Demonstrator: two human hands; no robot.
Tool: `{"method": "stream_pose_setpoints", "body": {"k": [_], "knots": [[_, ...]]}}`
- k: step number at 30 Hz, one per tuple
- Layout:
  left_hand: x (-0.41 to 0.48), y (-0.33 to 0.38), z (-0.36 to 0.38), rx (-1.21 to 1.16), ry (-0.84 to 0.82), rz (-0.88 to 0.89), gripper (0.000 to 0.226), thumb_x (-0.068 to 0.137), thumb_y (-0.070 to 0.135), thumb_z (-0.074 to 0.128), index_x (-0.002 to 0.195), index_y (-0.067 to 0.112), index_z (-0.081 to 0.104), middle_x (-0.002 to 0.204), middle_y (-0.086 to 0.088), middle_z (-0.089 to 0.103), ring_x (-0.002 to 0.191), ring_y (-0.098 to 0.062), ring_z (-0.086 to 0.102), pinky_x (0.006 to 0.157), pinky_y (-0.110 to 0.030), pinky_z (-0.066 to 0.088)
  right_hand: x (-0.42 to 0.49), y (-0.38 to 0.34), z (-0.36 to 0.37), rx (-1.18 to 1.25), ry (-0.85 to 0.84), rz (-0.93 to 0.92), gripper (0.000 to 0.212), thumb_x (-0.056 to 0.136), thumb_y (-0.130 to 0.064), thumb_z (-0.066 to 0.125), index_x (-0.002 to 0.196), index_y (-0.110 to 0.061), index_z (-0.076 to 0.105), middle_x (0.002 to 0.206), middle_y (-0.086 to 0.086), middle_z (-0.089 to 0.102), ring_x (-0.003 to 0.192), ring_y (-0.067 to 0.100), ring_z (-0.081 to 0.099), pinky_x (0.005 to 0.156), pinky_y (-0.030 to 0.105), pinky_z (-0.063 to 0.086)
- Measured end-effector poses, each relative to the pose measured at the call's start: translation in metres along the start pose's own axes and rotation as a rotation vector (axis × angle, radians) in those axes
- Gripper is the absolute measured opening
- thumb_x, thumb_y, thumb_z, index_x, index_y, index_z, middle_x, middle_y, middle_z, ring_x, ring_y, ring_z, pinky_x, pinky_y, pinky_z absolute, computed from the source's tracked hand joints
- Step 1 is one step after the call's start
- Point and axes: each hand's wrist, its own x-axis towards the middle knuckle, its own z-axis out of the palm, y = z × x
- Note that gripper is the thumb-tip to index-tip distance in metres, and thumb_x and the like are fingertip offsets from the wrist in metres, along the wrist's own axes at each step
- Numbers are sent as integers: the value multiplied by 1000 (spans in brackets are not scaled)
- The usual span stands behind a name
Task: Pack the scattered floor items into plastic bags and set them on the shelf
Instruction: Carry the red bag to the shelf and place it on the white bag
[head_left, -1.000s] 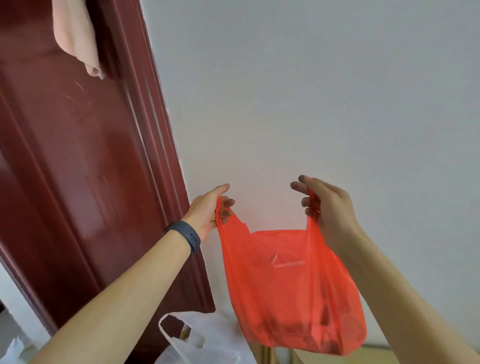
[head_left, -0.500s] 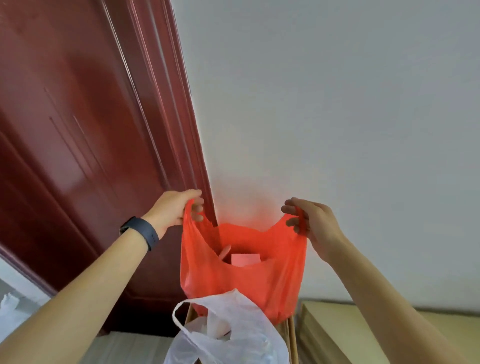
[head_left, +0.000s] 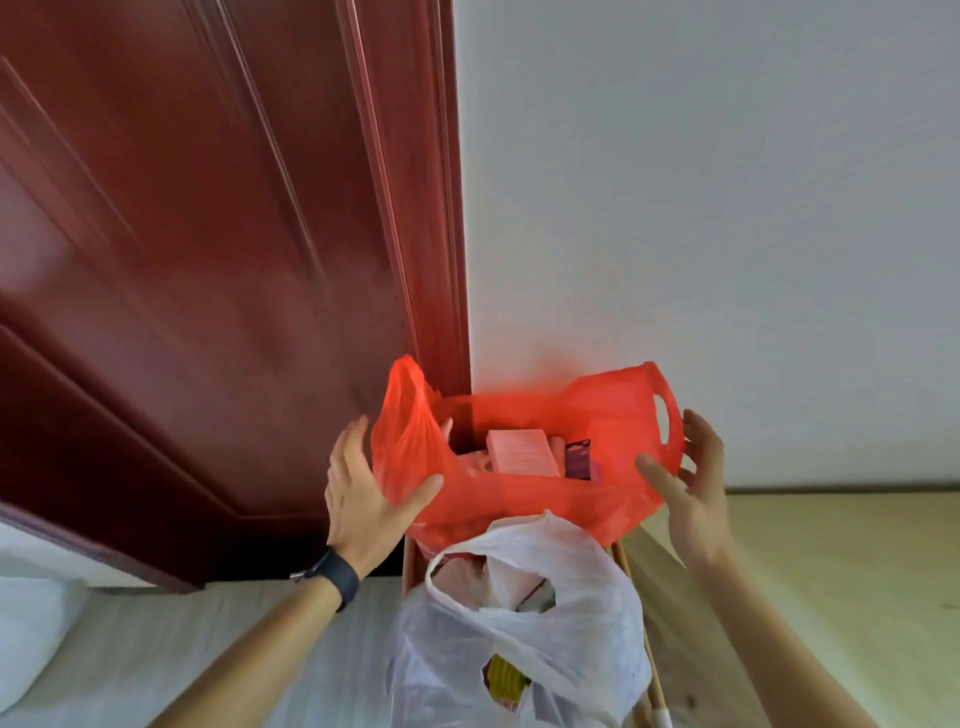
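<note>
A red plastic bag (head_left: 519, 499) sits on the far end of a narrow wooden shelf (head_left: 623, 558), against the white wall. Its mouth gapes open and shows a pink box (head_left: 522, 452) and a dark packet (head_left: 577, 460) inside. My left hand (head_left: 363, 499) is spread beside the bag's left handle, thumb touching the plastic. My right hand (head_left: 691, 488) hovers with straight fingers by the right handle, which stands free. In front of the red bag stands a filled white plastic bag (head_left: 519, 639).
A dark red wooden door (head_left: 208, 260) and its frame rise at the left, right next to the shelf. Pale floor (head_left: 182, 649) lies below on the left. A light wooden surface (head_left: 831, 597) stretches to the right of the shelf.
The red bag came down onto the shelf behind the white bag. Both hands let go of its handles and opened beside it. The view tilted downward.
</note>
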Motion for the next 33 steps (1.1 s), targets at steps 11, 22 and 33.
{"method": "stream_pose_setpoints", "body": {"k": [11,22,33], "knots": [[34,38,55,-90,-132,170,25,94,9,46,112,17,61,108,-6,69,99,-31,63,78,-31,45,39,-6,56,-349,101,103,41,105,-40,34,73,-22,54,65,-6,51,63,19,47,57,32,33],[25,42,118,408,-640,412,51,86,32,55,134,15,51,134,-8,48,124,-30,44,97,-39,41,44,23,128,-934,-528,-192,39,97,-29,42,109,2,62,122,18,59,113,36,54,95,39,38],[34,21,88,473,-290,639,53,100,39,30,149,22,37,156,5,33,145,-14,24,116,-49,20,39,25,129,-1380,-756,-403,70,84,-44,22,142,-14,48,149,9,42,125,34,48,100,47,46]]}}
